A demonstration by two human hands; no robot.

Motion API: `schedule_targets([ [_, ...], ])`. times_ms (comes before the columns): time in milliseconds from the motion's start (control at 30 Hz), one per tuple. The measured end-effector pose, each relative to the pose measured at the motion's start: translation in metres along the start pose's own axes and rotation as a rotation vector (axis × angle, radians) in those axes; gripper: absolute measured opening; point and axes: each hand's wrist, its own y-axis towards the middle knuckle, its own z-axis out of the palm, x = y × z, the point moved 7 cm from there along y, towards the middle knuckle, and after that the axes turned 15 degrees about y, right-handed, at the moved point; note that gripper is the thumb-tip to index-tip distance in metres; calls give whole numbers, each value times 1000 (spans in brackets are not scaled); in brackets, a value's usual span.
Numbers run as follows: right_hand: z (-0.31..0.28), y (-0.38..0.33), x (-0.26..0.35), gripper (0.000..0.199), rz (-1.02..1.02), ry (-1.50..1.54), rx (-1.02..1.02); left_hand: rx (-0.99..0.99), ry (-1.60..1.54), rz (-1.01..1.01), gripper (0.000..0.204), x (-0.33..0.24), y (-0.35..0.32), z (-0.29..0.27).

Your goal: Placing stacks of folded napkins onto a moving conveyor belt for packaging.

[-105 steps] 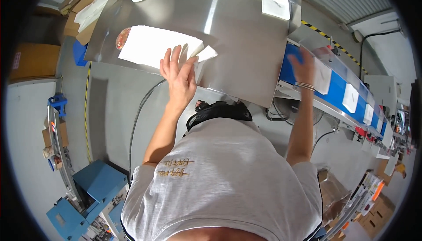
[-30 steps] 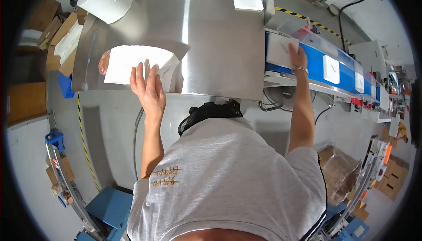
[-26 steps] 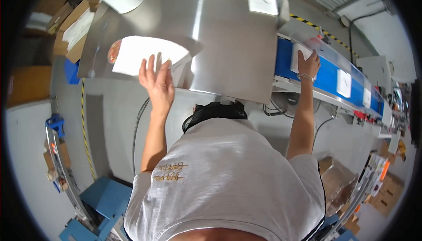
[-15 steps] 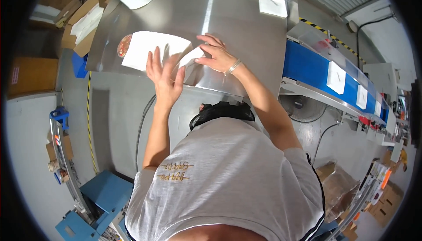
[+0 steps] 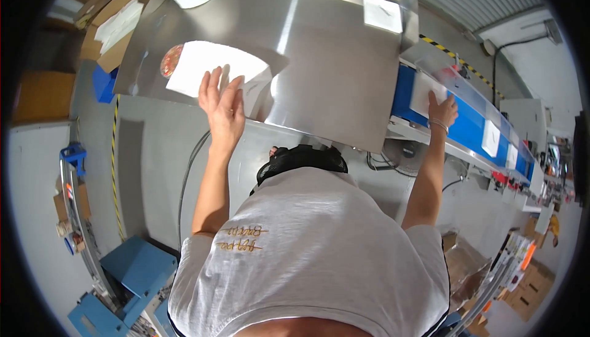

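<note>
Right hand (image 5: 445,112) hops to the belt (image 5: 403,91), adding another white sheet (image 5: 421,93); it's spread loose, left hand (image 5: 223,108) slack on the white stack (image 5: 200,63).

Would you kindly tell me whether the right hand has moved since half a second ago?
Yes: the right hand has moved right, from over the silver metal table to a white rectangular piece on the blue conveyor belt.

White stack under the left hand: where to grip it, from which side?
The white stack is probably best gripped by its right end, coming from the right: that shaded end faces bare steel tabletop. The left hand covers part of its near side, and the round reddish thing crowds its left end.
</note>
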Motion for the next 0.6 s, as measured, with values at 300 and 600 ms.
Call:
schedule_targets([
  [300,-30,-175,323,54,-670,1163,1024,21,-21,86,27,-6,3,3],
  [600,18,-154,259,39,-15,1544,1084,53,40,-17,39,22,4,1],
])
